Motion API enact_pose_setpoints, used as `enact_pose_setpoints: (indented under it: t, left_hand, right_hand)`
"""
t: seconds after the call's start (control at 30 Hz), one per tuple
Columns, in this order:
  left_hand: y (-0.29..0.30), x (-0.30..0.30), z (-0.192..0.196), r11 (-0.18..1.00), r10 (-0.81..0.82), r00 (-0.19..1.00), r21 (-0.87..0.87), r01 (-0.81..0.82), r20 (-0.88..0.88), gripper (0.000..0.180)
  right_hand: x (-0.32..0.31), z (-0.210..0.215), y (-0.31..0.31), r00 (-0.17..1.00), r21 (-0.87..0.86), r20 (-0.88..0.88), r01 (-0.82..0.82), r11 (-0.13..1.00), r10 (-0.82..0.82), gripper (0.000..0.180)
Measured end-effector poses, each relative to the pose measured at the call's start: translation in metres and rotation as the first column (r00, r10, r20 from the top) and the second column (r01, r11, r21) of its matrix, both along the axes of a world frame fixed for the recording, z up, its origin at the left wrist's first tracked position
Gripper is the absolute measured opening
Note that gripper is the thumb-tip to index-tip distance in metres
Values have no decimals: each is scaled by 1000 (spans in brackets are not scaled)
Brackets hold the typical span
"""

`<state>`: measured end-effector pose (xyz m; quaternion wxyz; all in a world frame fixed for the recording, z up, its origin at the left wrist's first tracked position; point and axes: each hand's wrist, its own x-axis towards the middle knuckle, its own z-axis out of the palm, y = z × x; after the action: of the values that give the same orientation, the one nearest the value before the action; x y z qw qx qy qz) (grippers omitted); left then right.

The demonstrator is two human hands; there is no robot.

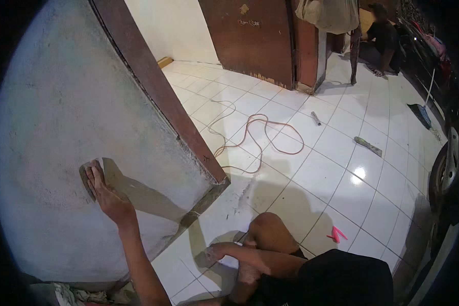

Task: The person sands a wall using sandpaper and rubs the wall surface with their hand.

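Note:
My left hand (105,196) presses a flat, dark grey piece of sandpaper (86,179) against the grey plastered wall (51,137). Its fingers lie over the sheet, and the arm reaches up from the lower edge. Low in front of me, my right hand (218,252) hangs near my bent legs, dusty and with its fingers curled in. Nothing shows in it, though its underside is hidden. The wall looks patchy and pale, with a rough, chipped edge beside the brown door frame (163,102).
An orange cable (265,121) loops across the white tiled floor (311,178). Beyond it lie a putty knife (368,146) and a small grey tool (315,118). A pink object (336,234) is near my knee. A broom (422,113) and a seated person (382,41) are farther right.

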<state>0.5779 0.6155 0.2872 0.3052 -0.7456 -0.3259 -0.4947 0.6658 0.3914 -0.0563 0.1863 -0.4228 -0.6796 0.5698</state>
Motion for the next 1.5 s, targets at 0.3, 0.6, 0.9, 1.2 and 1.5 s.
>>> enact_pose_setpoints:
  t: [0.3, 0.6, 0.9, 1.2, 1.5]
  left_hand:
    - [-3, -1, -34, 995, -46, 999, -92, 48, 26, 47]
    - [-2, -10, -56, 992, -60, 998, -117, 57, -21, 44]
    - [-1, -10, -62, 998, -42, 999, -54, 41, -32, 47]
    - [-3, -7, -67, 995, -24, 1000, -92, 26, 18, 47]
    - [-2, -7, -74, 999, -9, 1000, -53, 8, -26, 44]
  right_hand:
    - [1, -4, 5, 1000, 3, 10, -15, 1000, 15, 42]
    - [-1, -3, 1, 999, 7, 23, -27, 1000, 27, 41]
    - [0, -6, 3, 998, 2, 30, -51, 999, 51, 40]
    - [0, -8, 7, 997, 11, 44, -62, 998, 61, 39]
    - [-3, -8, 7, 995, 18, 57, -82, 996, 81, 38]
